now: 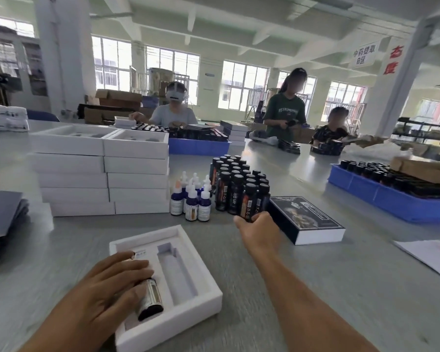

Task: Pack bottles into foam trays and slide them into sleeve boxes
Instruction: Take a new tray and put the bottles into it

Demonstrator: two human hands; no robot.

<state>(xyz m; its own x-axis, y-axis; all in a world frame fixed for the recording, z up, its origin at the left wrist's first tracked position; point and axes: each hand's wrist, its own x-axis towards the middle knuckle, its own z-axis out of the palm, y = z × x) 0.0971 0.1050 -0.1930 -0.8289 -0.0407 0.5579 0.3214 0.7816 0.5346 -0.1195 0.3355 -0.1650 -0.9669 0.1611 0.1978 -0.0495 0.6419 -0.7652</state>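
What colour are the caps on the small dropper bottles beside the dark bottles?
White, on the small blue dropper bottles; seen in the head view.

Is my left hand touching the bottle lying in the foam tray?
Touching. The head view shows the left hand fingers resting on the bottle.

hanging sign [363, 56] "中药提取 b区", green t-shirt [286, 111] "retro…", bottle labels blurred

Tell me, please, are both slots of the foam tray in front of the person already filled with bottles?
No, the foam tray holds one dark bottle under the left hand; its right slot is empty.
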